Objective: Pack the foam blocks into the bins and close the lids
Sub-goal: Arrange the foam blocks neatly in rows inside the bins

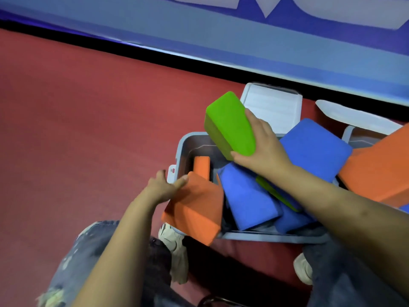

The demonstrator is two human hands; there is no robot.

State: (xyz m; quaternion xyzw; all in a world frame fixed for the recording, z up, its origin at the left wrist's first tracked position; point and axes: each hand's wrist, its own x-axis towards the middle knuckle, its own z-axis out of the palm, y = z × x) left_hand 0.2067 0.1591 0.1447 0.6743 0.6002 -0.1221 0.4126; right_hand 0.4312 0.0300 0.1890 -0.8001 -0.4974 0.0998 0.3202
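Down low, the left hand (162, 185) lies open, fingers touching an orange block (194, 207) leaning on the bin (183, 147) edge. Farther off, the right hand (263, 149) grips a green block (229, 124) by its near end. Its long side points away, above the bin's open far corner.

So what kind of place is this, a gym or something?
Probably a gym or indoor sports hall, though I can't be sure. The red floor looks like sports flooring, a blue banner with large white lettering runs along its edge, and the foam blocks resemble yoga blocks packed into a grey bin.
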